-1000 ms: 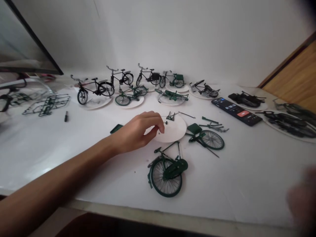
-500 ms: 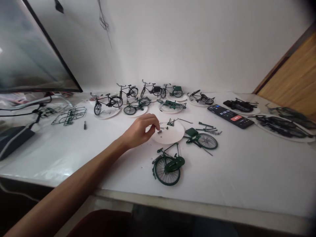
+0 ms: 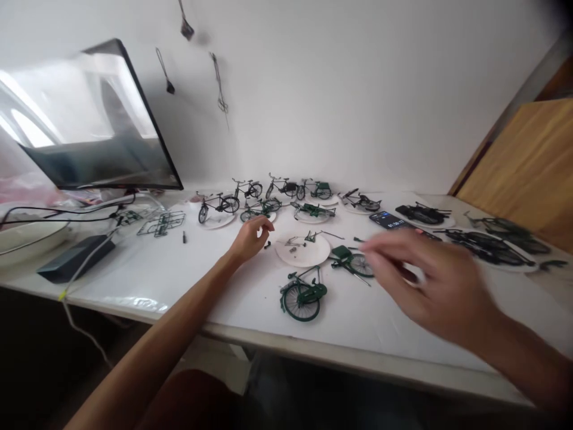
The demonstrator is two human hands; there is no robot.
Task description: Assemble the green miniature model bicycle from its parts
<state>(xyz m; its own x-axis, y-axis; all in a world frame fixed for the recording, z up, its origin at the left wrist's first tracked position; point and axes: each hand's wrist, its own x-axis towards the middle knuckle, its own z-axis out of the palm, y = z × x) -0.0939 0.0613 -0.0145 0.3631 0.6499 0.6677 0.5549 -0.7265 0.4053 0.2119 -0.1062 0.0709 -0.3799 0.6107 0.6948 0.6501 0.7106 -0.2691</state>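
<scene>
Two bare hands are shown above a white worktop [image 3: 250,298] on which bicycle models and their pieces are laid out. The left hand [image 3: 250,242] is placed just beyond the left edge of a white plate [image 3: 314,255]; its fingers are curled, with thumb and forefinger brought near each other. Whether anything is pinched in this grip cannot be told; a small dark piece [image 3: 267,245] is seen just beside the fingertips. The right hand [image 3: 441,292] is raised nearer the viewer and blurred; its thumb and forefinger are drawn almost together, and whether anything is held between them cannot be told.

Small parts [image 3: 310,237] are scattered on the plate. A green frame [image 3: 303,297], fitted with one wheel, is laid flat on the worktop in front of the plate. To the right of the plate lie a green bag [image 3: 341,252] and a loose wheel [image 3: 359,266], the latter partly covered in view by the right fingertips. Behind the right hand, a phone [image 3: 382,221] is partly hidden.

In the back row, black bikes [image 3: 219,204] are stood upright at left, and a green bike [image 3: 313,210] is laid on its side on another plate. At far left, a monitor [image 3: 98,161] is seen.
</scene>
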